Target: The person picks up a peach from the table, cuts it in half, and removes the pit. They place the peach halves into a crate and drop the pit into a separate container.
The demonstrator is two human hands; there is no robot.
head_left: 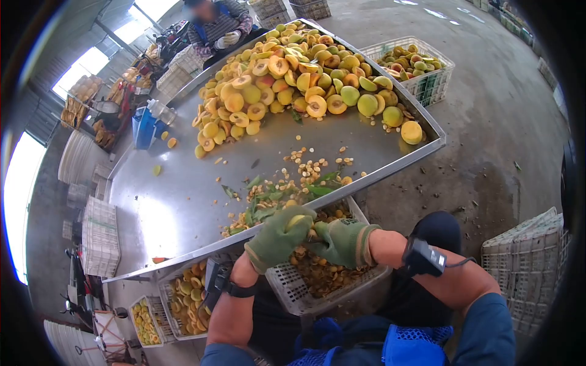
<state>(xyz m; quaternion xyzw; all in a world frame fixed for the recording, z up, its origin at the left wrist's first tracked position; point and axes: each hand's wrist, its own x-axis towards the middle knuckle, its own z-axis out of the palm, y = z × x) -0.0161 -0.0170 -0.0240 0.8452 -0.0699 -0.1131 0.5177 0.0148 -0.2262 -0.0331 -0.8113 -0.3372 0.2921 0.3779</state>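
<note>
My left hand (279,236), in a green knitted glove, is closed around a yellow-green peach (299,222) just beyond the table's near edge. Close against it is my right hand (347,241), gloved the same way, with its fingers curled toward the peach; what they grip is hidden. Below both hands sits a white plastic crate (287,290) containing brownish-yellow pits and scraps (326,277). On the metal table (183,195), just past my hands, lie green leaves (268,201) and scattered peach pits (311,168).
A large heap of whole and halved peaches (274,79) covers the table's far part. Another peach-filled crate (436,82) stands beyond the right edge. Crates of halves (189,299) sit lower left, stacked crates (519,268) at right. A gloved person (223,27) sits across the table.
</note>
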